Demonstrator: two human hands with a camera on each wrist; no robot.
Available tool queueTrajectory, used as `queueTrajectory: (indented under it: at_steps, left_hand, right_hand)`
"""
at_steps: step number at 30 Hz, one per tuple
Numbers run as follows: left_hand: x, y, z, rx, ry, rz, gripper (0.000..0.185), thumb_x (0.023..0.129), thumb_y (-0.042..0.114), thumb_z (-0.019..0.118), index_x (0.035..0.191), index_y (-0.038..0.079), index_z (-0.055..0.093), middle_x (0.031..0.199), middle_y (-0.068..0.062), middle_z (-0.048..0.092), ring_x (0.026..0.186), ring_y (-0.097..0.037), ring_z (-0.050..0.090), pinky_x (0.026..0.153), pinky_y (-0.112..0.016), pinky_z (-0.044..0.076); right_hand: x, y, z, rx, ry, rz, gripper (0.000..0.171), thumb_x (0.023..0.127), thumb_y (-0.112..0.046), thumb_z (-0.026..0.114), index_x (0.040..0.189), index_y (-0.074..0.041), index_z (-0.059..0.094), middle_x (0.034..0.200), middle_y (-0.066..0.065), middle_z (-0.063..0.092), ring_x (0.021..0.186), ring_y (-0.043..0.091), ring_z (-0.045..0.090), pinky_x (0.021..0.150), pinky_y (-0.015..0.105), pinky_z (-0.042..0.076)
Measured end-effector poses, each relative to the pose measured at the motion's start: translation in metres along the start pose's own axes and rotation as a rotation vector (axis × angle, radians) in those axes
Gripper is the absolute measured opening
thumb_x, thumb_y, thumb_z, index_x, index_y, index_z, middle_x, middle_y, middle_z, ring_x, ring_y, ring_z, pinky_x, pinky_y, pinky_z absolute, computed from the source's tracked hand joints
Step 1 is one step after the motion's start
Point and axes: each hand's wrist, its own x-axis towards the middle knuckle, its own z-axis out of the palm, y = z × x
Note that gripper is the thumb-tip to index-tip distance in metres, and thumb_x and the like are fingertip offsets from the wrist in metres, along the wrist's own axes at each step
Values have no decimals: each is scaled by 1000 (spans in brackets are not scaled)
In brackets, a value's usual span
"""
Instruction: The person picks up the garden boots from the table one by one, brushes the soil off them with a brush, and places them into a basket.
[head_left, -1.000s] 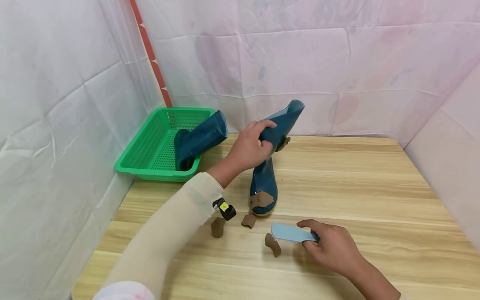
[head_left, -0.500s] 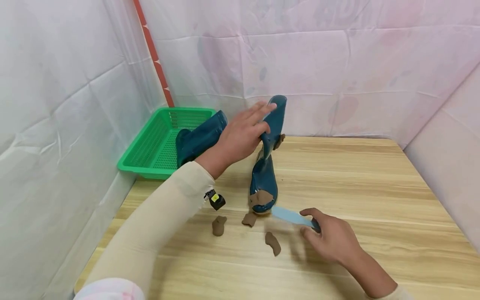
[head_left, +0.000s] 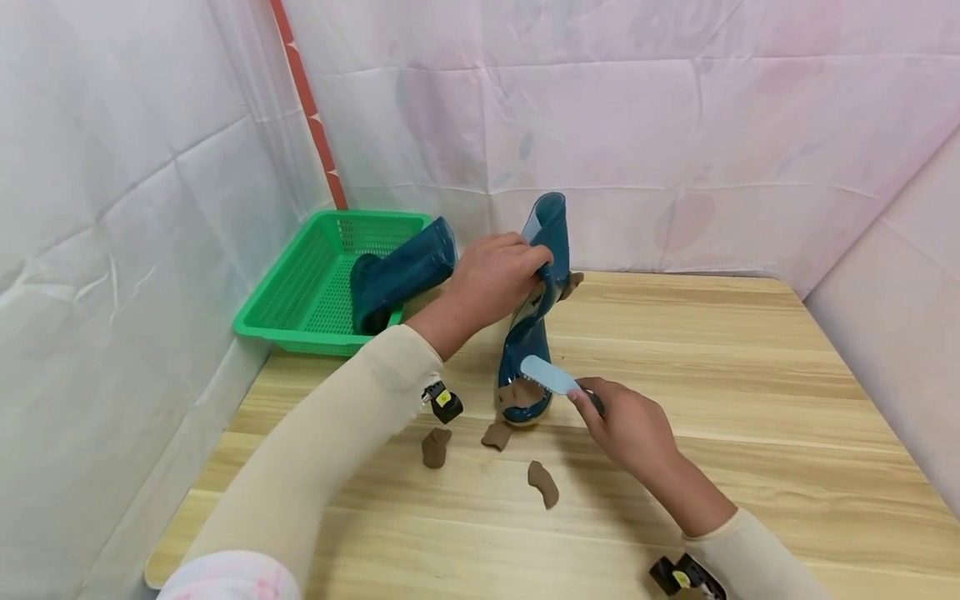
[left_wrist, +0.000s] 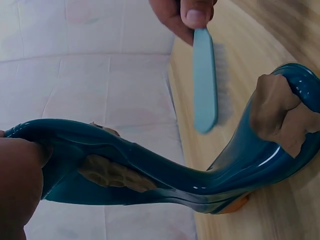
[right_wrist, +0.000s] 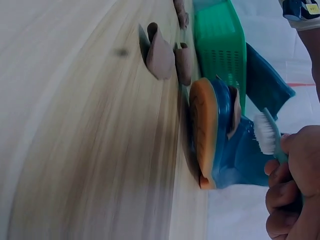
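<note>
Mid-desk, my left hand [head_left: 495, 279] gripped the blue boot [head_left: 528, 367] by its shaft; my right hand [head_left: 626, 425] pinched the brush [head_left: 551, 379] over its mud-caked toe. Scrubbing probably needed firm downward strokes next.

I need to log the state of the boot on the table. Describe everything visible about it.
The boot is dark teal and glossy, like rubber, with an orange sole. It stands on the wooden table, toe toward the camera. Its soft shaft is bent over where the left hand grips it. Brown mud-like patches stick to the toe and shaft. The right hand holds a light blue brush just above the toe.
</note>
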Motion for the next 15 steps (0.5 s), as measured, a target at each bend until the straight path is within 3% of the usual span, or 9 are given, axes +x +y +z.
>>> queueTrajectory:
  at_steps: [7, 10, 15]
  left_hand:
    - [-2, 5, 7, -1, 80, 7, 21, 100, 29, 69, 118, 18, 73, 107, 3, 75, 102, -16, 63, 84, -28, 55]
    - [-4, 6, 8, -9, 89, 8, 22, 101, 29, 69, 119, 18, 73, 109, 2, 74, 105, -16, 64, 86, -28, 55]
    - [-6, 6, 9, -9, 107, -12, 22, 100, 28, 69, 119, 18, 73, 108, 3, 75, 105, -16, 64, 87, -28, 55]
  right_hand:
    - [9, -7, 6, -50, 11, -63, 29, 102, -31, 67, 118, -9, 76, 93, 4, 73, 63, 10, 56, 49, 31, 44]
    - [9, -8, 5, -63, -30, -36, 29, 102, -31, 66, 119, -10, 77, 83, 0, 70, 61, 10, 54, 48, 30, 42]
    - [5, -9, 0, -49, -124, 9, 33, 105, -33, 62, 121, -10, 77, 62, -8, 48, 52, 9, 41, 46, 29, 33]
